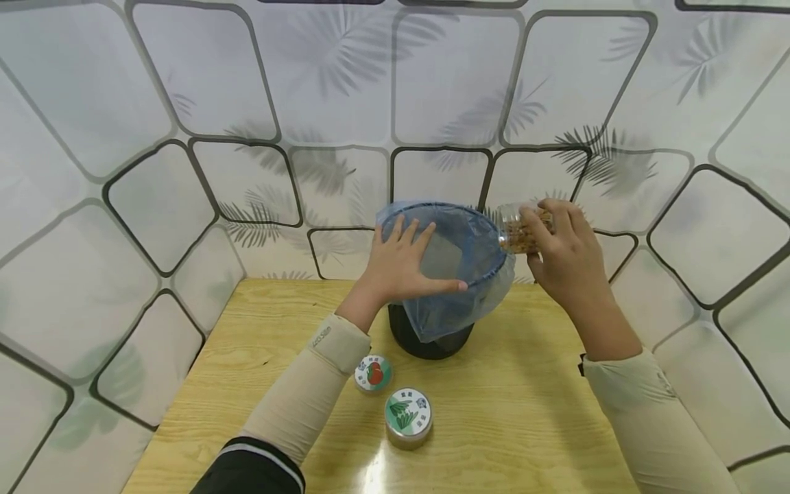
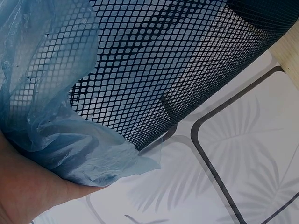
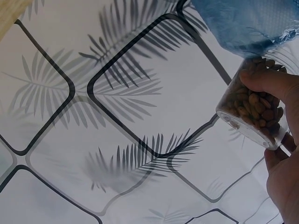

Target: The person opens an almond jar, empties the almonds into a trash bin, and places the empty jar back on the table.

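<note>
One clear jar (image 1: 517, 230) of brown nut-like pieces (image 3: 257, 107) — right hand (image 1: 568, 255) gripping it, tipped sideways at the blue bag (image 1: 487, 295) lining the black bin (image 1: 432, 348). Left hand (image 1: 400, 266) — fingers spread at the bag's rim.

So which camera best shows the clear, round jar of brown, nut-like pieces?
The right wrist view: the jar is close, individual pieces showing through its wall. The head view shows it smaller, partly hidden by the right hand; the left wrist view misses it.
</note>
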Tool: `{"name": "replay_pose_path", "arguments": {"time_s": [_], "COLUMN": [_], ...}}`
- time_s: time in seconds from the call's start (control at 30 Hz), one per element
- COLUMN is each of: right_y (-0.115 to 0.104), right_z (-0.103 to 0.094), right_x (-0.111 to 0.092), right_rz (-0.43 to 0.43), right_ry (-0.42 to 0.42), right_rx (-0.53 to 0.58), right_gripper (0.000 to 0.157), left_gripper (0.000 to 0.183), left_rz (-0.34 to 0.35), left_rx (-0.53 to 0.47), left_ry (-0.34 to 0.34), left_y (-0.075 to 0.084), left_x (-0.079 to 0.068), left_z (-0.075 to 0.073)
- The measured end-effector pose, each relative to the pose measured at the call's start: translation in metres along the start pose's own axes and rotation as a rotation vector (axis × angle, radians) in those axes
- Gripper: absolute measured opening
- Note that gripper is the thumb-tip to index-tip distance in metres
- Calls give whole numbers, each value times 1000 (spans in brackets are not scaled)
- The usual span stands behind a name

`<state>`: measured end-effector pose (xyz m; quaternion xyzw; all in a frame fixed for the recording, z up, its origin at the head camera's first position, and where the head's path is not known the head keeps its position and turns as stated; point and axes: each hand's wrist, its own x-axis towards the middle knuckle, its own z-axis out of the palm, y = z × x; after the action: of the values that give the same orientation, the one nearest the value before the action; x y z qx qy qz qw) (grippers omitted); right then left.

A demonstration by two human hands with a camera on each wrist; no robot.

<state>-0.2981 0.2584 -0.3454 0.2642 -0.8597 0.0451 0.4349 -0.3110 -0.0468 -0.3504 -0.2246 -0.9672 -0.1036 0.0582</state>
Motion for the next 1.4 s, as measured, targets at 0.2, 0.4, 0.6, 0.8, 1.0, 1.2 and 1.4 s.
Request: {"name": "replay_pose_path", "arguments": {"time_s": [0.2, 0.4, 0.6, 0.8, 1.0, 1.2, 1.4], "right_y": [0, 0, -2, -4, -4, -5, -5], "right_z": [0, 1, 2, 3, 4, 5, 6], "right_x": [2, 4, 6, 7, 7, 7, 7], "right_rz": [-12, -8, -14, -22, -19, -18, -25], "right_ry": [3, 6, 18, 21, 22, 22, 30], "right_rx": [6, 24, 44, 46, 40, 38, 32], "right_gripper": [84, 85, 84, 81, 83, 81, 81], "left_gripper": [122, 122, 122, 122, 123, 124, 123], "left_rz": [2, -2, -4, -7, -5, -4, -4], "left_rx": [6, 11, 7, 14, 12, 5, 4], "left_ry": [3, 2, -2, -10, -6, -2, -3], "left_y": [0, 1, 1, 1, 0, 0, 0], "left_x": [1, 0, 0, -1, 0, 1, 0], "left_z": [1, 0, 0, -1, 1, 2, 1]}}
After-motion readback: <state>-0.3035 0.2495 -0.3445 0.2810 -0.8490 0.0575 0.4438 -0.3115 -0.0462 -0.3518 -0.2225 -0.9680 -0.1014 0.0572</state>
